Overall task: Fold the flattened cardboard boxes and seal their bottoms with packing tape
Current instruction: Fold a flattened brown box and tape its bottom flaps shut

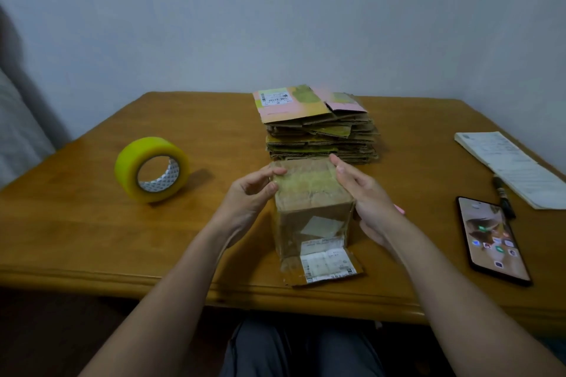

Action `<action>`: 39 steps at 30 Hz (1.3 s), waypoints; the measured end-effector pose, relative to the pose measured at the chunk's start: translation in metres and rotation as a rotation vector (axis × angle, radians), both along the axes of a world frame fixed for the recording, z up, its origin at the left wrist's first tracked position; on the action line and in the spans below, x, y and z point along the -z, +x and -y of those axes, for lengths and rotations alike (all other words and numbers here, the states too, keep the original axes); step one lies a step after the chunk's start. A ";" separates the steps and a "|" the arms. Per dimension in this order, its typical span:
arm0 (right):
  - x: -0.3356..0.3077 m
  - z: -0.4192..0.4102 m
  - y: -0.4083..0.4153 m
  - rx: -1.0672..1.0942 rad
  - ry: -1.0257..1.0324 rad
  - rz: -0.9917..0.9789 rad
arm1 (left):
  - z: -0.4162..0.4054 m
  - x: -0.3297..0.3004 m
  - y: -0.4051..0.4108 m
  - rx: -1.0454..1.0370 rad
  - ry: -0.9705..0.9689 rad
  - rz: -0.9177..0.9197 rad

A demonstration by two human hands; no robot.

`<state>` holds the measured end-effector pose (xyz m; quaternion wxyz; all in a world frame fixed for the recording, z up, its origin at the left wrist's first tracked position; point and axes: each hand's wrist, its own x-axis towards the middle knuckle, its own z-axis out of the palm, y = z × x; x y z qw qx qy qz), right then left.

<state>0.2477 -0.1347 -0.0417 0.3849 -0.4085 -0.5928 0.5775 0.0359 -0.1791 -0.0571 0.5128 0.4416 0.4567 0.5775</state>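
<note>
Brown cardboard box, folded up into shape, stands near the front edge of the wooden table, a little right of its middle. Its upward face is covered with yellowish tape, and a flap bearing a white shipping label lies flat on the table at its front. The left hand is at the box's top left corner, fingers curled with the tips touching the taped face at that edge. The right hand lies along the box's right side with fingers straight and together, the tips reaching up to the far right corner of the top.

Just behind the box, towards the back edge, sits a stack of flattened cardboard boxes, the uppermost one pink and yellow with a barcode label. A roll of yellow packing tape stands on its edge well to the left, apart from the box. Near the right edge lie a smartphone with its screen lit, a dark pen just beyond it, and a printed paper pad towards the back right corner.
</note>
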 end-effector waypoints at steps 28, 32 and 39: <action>-0.051 0.044 -0.144 -0.060 0.556 0.309 | 0.034 -0.001 -0.141 -1.084 0.012 -0.785; -0.023 0.037 -0.186 -0.210 0.363 0.386 | 0.033 0.025 -0.173 -0.877 -0.022 -0.639; 0.021 0.017 -0.225 -0.241 0.097 0.384 | 0.028 0.037 -0.194 -0.782 -0.023 -0.517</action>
